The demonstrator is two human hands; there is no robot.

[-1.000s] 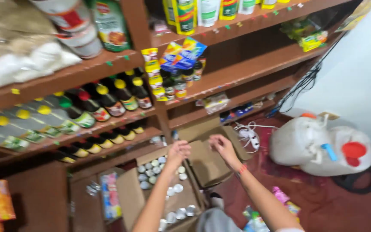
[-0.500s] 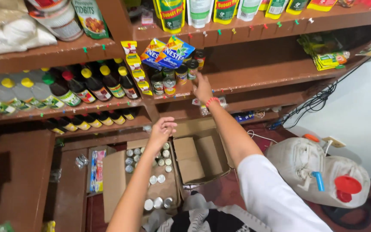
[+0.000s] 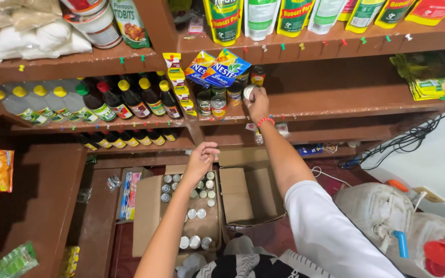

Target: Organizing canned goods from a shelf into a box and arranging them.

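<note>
My right hand [image 3: 258, 105] is raised to the middle wooden shelf [image 3: 336, 105] and grips a small can [image 3: 248, 91], whose silver end shows. It holds the can just right of a short row of similar small cans [image 3: 217, 105] standing on that shelf. My left hand [image 3: 201, 157] hovers lower, above an open cardboard box [image 3: 145, 216] on the floor. Several small silver-topped cans [image 3: 194, 213] fill the box. The left hand's fingers curl downward, and whatever is under them is hidden.
Dark sauce bottles [image 3: 130, 100] and clear bottles lie on the left shelf. Blue and yellow packets [image 3: 217, 67] hang above the cans, with green pouches on the top shelf. White plastic jugs [image 3: 382, 211] stand at lower right. Black cables [image 3: 408, 141] run along the wall.
My right hand rose from the box up to the shelf with a can. My left hand stayed above the box.
</note>
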